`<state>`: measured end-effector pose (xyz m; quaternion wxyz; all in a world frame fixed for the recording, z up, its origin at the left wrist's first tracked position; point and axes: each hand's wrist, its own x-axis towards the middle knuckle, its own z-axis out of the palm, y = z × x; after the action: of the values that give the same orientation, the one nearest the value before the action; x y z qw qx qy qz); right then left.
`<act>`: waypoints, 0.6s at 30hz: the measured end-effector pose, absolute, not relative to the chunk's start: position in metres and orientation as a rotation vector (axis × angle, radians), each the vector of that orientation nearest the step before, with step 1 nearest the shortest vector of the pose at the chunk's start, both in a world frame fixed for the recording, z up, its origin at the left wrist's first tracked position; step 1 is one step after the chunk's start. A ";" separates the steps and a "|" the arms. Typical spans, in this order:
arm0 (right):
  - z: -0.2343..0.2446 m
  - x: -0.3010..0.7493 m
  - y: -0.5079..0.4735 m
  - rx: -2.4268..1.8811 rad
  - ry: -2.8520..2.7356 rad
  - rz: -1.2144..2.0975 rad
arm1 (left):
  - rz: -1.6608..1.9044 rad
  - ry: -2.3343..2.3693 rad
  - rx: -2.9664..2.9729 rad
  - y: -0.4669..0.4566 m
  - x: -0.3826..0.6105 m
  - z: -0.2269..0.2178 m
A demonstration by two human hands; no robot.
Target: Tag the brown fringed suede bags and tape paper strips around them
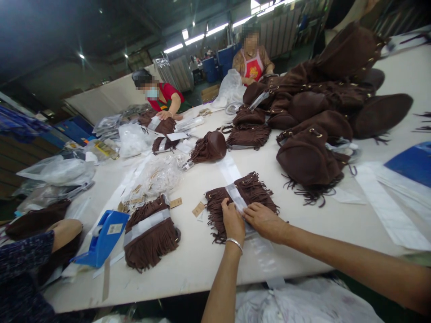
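A brown fringed bag (251,188) lies on the table in front of me, with a translucent white wrapping strip (235,196) across its middle. My left hand (233,220) pinches the strip's left edge, and a silver bangle circles that wrist. From the right, my right hand (264,220) grips the same strip with bent fingers, close beside the left. Part of the strip hangs toward the table's front edge. A paper tag (198,209) rests left of the bag. Another fringed bag (153,244) lies farther left, with a white band around it.
A blue tape dispenser (103,237) stands at the left, near a co-worker's sleeve (27,255). Brown bags (306,154) are heaped at the right. White strips (393,206) and a blue object (412,163) lie beyond my right arm. Two people work across the table.
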<state>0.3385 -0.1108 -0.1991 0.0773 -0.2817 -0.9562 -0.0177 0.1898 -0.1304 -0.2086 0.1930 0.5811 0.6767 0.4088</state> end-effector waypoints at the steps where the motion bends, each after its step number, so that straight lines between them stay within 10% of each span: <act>1: -0.200 0.338 -0.113 -0.854 -2.864 -0.062 | 1.154 1.901 1.629 -0.130 0.190 -0.209; 18: -0.222 0.335 -0.118 -0.882 -2.705 -0.208 | 1.219 1.779 1.610 -0.139 0.194 -0.198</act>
<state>0.3347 -0.1183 -0.2221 0.1441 -0.3058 -0.9384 -0.0721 0.1943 -0.1391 -0.1979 0.2231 0.5832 0.6443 0.4415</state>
